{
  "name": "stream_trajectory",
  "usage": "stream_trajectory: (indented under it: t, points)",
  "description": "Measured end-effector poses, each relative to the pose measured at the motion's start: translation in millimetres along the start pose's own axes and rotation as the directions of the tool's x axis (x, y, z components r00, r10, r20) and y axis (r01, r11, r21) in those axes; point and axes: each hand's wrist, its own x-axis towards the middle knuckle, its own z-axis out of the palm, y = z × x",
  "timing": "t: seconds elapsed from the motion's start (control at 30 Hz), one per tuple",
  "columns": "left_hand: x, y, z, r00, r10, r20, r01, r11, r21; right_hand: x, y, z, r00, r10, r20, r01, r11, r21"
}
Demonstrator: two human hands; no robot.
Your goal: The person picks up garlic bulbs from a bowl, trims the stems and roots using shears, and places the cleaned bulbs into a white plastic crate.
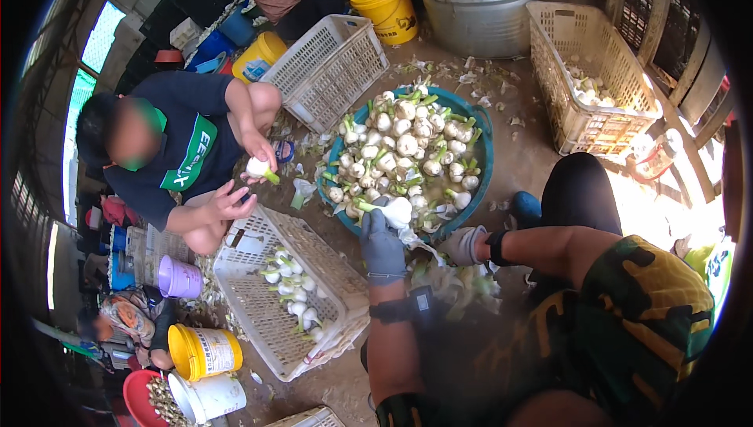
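Observation:
My left hand, in a grey glove, is closed round a white garlic bulb with a short green stem. The bulb is above the near edge of a round teal tub heaped with garlic bulbs. Loose papery skin hangs from the held bulb toward my right hand. My right hand, also gloved, is beside the tub's near rim with its fingers curled in. What lies between those fingers is hidden. More peeled skins are scattered below my hands.
To the left, a co-worker holds another garlic bulb over a white plastic crate with several bulbs inside. Another crate stands at the far right, near a metal drum. Yellow buckets and another empty-looking crate stand behind.

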Motion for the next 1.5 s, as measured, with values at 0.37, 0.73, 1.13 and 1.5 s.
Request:
stream_trajectory:
  t: [0.37, 0.73, 1.13, 1.5]
  points:
    - [5.3, -57.3, -17.0, 0.907, -0.401, -0.126, 0.2, 0.676, -0.71, 47.5, 3.7, -51.2, 0.97, 0.093, -0.226, 0.004, 0.919, 0.394]
    - [5.7, -26.6, -69.5, 0.735, -0.676, -0.06, 0.13, 0.227, -0.965, 59.1, 89.3, -24.7, 0.778, 0.598, -0.194, -0.614, 0.789, -0.028]
    - [20.9, -23.3, 29.6, 0.972, -0.195, 0.135, 0.198, 0.98, -0.011, 75.2, 38.7, -51.9, 0.861, -0.017, -0.508, 0.05, 0.997, 0.051]
    - [9.2, -19.0, 18.9, 0.993, -0.118, 0.016, 0.118, 0.992, -0.044, 48.1, 12.1, -86.6, 0.941, -0.166, -0.294, 0.133, 0.983, -0.128]
